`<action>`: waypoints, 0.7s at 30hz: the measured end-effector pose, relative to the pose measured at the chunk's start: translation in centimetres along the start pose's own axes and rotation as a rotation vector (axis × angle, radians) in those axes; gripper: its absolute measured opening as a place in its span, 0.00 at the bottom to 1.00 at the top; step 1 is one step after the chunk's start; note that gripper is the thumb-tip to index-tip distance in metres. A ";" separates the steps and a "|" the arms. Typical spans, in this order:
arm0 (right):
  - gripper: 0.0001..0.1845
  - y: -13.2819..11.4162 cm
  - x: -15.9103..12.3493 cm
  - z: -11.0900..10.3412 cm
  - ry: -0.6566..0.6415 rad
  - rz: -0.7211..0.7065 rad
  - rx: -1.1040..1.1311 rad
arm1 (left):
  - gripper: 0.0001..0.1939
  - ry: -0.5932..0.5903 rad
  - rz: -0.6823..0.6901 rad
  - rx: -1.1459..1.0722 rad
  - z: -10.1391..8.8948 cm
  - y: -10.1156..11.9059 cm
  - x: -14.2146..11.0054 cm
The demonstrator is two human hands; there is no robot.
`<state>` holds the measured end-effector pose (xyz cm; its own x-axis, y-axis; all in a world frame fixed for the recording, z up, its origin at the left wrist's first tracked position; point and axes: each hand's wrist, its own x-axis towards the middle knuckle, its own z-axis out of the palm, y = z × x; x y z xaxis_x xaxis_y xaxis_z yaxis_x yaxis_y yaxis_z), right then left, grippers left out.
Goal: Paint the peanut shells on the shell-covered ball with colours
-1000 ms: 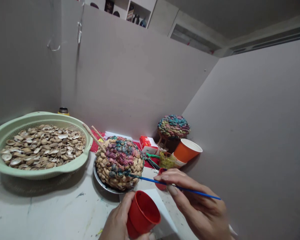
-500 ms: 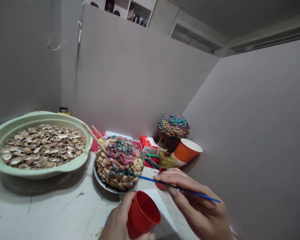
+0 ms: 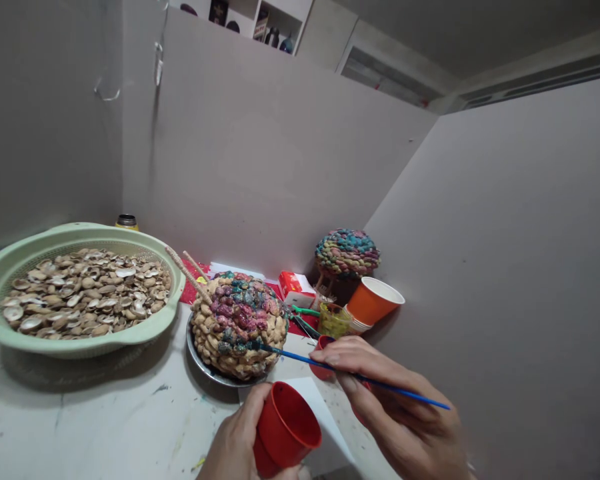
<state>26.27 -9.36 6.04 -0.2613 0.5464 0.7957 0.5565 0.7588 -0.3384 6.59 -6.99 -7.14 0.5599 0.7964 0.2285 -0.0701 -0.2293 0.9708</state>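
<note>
My right hand (image 3: 395,400) pinches a blue paintbrush (image 3: 300,358), its tip against the lower side of a round peanut-shell ball (image 3: 250,327). Purple, pink and teal paint covers the ball's upper part and runs down its front; the lower and left shells are bare tan. Two twine-wrapped sticks (image 3: 187,275) rise from its left side. The ball rests in a metal bowl (image 3: 196,357). In front of it, my left hand (image 3: 237,440) is wrapped round a red cup (image 3: 290,427), tilted with its mouth toward the right. The cup's inside is dark, so its contents cannot be made out.
A green colander (image 3: 80,343) of peanut shells stands on the left. Behind my right hand are another red cup (image 3: 321,367), a yellowish cup (image 3: 334,320), tipped orange paper cups (image 3: 373,303), a red box (image 3: 297,288) and a painted shell piece (image 3: 347,253). Grey panels (image 3: 280,147) enclose the table.
The brush and my right hand have shifted slightly to the right, with the tip still at the ball. My left hand and the red cup have stayed put.
</note>
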 end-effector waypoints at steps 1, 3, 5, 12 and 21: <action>0.18 0.1 -0.1 -0.1 0.011 -0.002 -0.011 | 0.38 -0.001 0.003 -0.001 0.0 0.1 0.0; 0.19 0.1 -0.2 -0.3 0.041 0.004 -0.040 | 0.39 0.000 0.001 0.001 0.1 0.3 0.1; 0.19 -0.1 -0.4 -0.5 0.061 0.016 -0.064 | 0.39 -0.007 -0.004 0.008 0.1 0.5 0.2; 0.19 -0.3 -0.3 0.0 -0.030 -0.047 -0.029 | 0.35 0.004 -0.027 0.056 0.2 -0.1 0.2; 0.19 -0.2 -0.3 -0.2 0.018 -0.027 -0.034 | 0.34 -0.016 -0.014 0.057 0.0 0.4 0.2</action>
<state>26.41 -9.71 5.96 -0.2622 0.5196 0.8132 0.5764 0.7602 -0.2998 6.69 -6.88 -6.70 0.5739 0.7906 0.2134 -0.0155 -0.2501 0.9681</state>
